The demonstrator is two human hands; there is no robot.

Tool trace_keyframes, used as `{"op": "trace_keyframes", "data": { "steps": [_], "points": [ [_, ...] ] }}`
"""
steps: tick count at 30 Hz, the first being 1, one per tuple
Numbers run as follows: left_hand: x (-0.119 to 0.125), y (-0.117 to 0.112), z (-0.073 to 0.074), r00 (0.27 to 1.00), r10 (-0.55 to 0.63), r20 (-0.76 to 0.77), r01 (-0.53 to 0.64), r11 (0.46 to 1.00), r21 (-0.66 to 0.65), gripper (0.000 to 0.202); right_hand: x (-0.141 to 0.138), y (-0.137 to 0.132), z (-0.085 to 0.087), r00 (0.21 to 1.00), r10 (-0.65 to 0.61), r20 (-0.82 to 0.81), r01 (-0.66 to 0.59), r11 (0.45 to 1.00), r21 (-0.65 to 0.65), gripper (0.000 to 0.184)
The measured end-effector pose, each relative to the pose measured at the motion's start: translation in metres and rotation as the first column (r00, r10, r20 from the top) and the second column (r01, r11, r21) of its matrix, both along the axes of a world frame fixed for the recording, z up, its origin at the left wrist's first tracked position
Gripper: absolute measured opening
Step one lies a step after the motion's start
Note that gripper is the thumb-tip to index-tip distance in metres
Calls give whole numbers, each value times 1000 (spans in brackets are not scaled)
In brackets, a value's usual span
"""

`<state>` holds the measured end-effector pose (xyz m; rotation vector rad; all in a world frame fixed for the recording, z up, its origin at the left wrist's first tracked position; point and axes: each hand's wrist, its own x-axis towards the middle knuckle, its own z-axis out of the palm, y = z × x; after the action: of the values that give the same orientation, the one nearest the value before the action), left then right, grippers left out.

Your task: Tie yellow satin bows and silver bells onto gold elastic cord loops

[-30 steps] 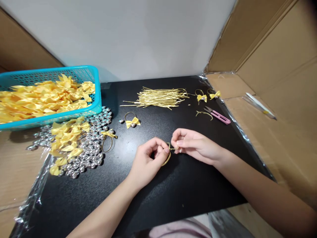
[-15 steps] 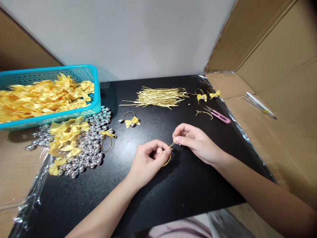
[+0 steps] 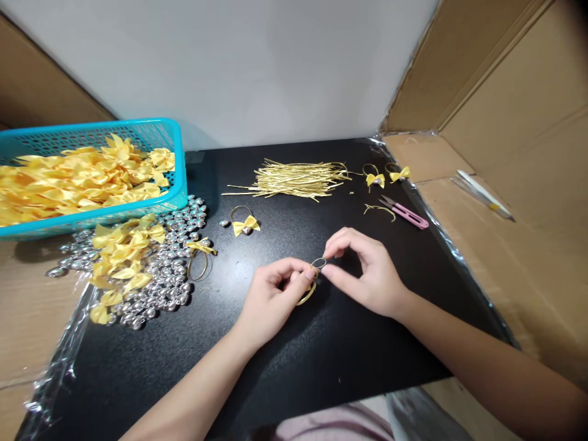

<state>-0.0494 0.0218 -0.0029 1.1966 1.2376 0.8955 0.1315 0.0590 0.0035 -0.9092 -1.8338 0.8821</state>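
Note:
My left hand point(image 3: 275, 297) pinches a loop of gold cord point(image 3: 307, 295) low over the black mat point(image 3: 321, 361). My right hand point(image 3: 362, 269) pinches the free ends of the same cord between thumb and forefinger, right against the left fingertips. Both hands are closed. A bundle of gold cord pieces point(image 3: 294, 179) lies farther back. A finished yellow bow with a loop and bead point(image 3: 244, 224) lies to the left of my hands.
A turquoise basket point(image 3: 181, 177) full of yellow bows stands at the left, above a heap of silver beads point(image 3: 174, 275) and loose bows point(image 3: 122, 254). Pink snips point(image 3: 407, 214) and two finished bows point(image 3: 375, 179) lie at the right. Cardboard walls rise on the right.
My right hand has turned and moved in close to the left, pinching the cord ends into a small loop. The left hand has kept its hold on the gold loop.

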Motion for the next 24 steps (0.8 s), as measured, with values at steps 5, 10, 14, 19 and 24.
{"op": "trace_keyframes", "data": {
  "steps": [5,10,14,19,24],
  "points": [
    [0,1,0,998,24,51,-24,1000,-3,28,-4,-5,0,985,-65,157,30,976,216,10],
    [1,1,2,995,44,87,-45,999,6,22,-9,-10,-3,977,-152,148,102,948,300,10],
    [1,2,4,994,60,89,-62,998,10,20,-12,-14,-7,965,-199,173,136,937,320,13],
    [2,2,4,989,106,103,-107,994,2,22,-15,-16,-10,944,-278,175,208,918,336,11],
    [2,1,1,984,124,128,-125,992,0,23,-17,-16,-10,951,-260,166,208,938,276,10]
  ]
}}
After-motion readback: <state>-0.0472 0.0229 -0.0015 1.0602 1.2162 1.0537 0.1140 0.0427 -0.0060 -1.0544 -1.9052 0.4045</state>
